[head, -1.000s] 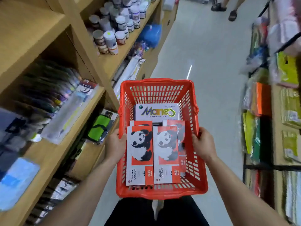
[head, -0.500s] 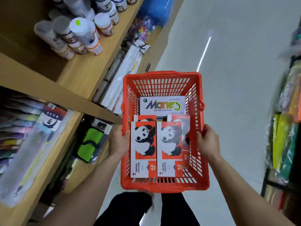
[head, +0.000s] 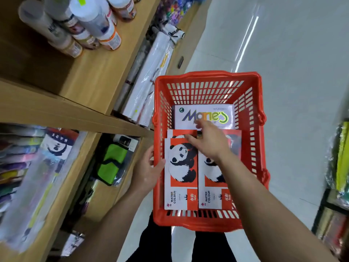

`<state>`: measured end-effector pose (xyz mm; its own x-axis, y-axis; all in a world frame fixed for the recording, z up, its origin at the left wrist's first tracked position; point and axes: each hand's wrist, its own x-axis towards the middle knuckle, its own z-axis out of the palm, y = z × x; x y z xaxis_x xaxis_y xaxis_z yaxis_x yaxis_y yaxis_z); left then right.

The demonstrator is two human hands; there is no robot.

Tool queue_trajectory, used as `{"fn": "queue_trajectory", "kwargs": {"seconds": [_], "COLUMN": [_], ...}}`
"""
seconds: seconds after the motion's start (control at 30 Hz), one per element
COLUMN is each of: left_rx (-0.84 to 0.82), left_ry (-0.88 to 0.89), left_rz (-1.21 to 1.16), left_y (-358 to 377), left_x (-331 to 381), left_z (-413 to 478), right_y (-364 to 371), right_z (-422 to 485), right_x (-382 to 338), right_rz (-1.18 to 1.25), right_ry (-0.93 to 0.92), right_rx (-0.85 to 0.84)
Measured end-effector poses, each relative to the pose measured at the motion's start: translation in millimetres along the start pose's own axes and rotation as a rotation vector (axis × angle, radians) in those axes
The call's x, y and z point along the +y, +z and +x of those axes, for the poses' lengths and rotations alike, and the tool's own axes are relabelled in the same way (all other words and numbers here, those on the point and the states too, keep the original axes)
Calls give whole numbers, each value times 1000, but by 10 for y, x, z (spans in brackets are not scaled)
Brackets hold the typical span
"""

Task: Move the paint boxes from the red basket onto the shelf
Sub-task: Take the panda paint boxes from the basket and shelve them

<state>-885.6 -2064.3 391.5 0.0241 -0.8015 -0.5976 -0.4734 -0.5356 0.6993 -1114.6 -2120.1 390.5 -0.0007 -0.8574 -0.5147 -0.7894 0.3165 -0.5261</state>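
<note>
The red basket hangs in front of me over the aisle floor. My left hand grips its left rim. Inside lie two red-and-white panda paint boxes side by side, the left one and the right one, with more panda boxes under them. A white Marie's water colour box lies at the far end. My right hand is inside the basket, fingers spread, over the top ends of the panda boxes and the white box's near edge. It holds nothing. The wooden shelf stands to my left.
Paint bottles crowd the upper shelf board. White wrapped rolls lie on a lower board beside the basket. A green pouch and packaged brushes fill the near shelves. Another rack of goods lines the right side of the aisle.
My right hand has let go of the basket's right rim and reached into the basket over the boxes. The left hand still holds the left rim. My view has tilted down.
</note>
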Motion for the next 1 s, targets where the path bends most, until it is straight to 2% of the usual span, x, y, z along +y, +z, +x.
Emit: {"fn": "queue_trajectory", "kwargs": {"seconds": [0.03,0.1,0.2,0.3,0.43,0.53,0.63,0.67,0.77,0.83,0.9,1.0], "left_rx": [2,-7,-5,6,-7,-49,-53,8,177,106,-69,-314], "left_ry": [-6,-14,10,48,59,3,-9,28,284,297,216,175], "left_rz": [-7,-10,-40,-44,-40,-94,-47,26,243,224,149,188], "left_y": [-8,-8,20,40,24,-27,-67,-78,-79,-31,69,204], "left_x": [-10,-36,-77,-116,-103,-112,-84,-54,76,190,272,364], "left_z": [17,40,27,-6,-13,-26,-50,-68,-149,-211,-245,-193], "right_y": [49,158,258,210,86,-22,-114,-135,-178,-219,-290,-452], "right_z": [162,329,344,357,282,149,63,20,-185,-356,-529,-728], "right_x": [-51,-85,-13,-9,-60,-46,-111,-141,-131,-46,88,272], "right_rz": [-115,-219,-162,-149,-162,-225,-123,-65,83,240,390,506], "right_ry": [19,22,20,56,-35,-110,-128,-131,-119,-64,-17,-17], "right_rx": [-127,-245,-202,-274,-365,-430,-420,-406,-353,-330,-277,-170]}}
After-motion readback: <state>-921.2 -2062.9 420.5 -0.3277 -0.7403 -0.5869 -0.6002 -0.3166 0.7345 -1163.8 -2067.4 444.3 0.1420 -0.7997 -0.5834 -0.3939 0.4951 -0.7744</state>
